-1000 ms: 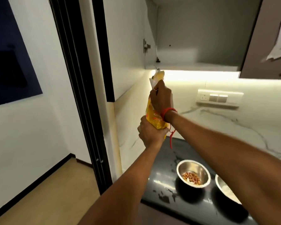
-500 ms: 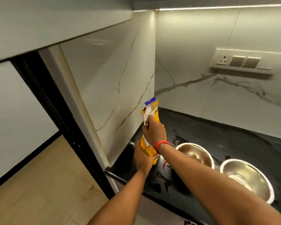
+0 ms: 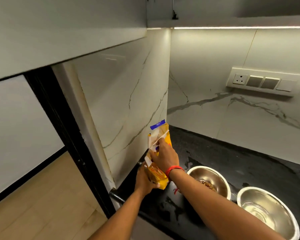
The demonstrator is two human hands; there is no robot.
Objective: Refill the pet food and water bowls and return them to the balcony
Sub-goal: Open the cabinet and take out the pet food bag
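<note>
A yellow pet food bag point(image 3: 158, 175) with a blue strip at its open top stands upright at the left end of the black countertop point(image 3: 246, 163). My left hand point(image 3: 144, 181) grips its lower part from the left. My right hand point(image 3: 164, 155), a red thread at its wrist, holds the bag's upper part just under the opening. To the right sits a steel bowl point(image 3: 215, 172) with brown kibble in its bottom. A second steel bowl point(image 3: 260, 205) stands right of it, shiny inside; I cannot tell whether it holds water.
Marble-patterned walls close in the counter at the left and back. A switch panel with a socket point(image 3: 260, 82) is on the back wall. An upper cabinet point(image 3: 232, 14) hangs overhead. A black door frame point(image 3: 62, 129) and wooden floor point(image 3: 42, 205) lie to the left.
The bag came down from in front of the upper cabinet to the countertop, both hands still on it. My view dropped toward the counter and bowls.
</note>
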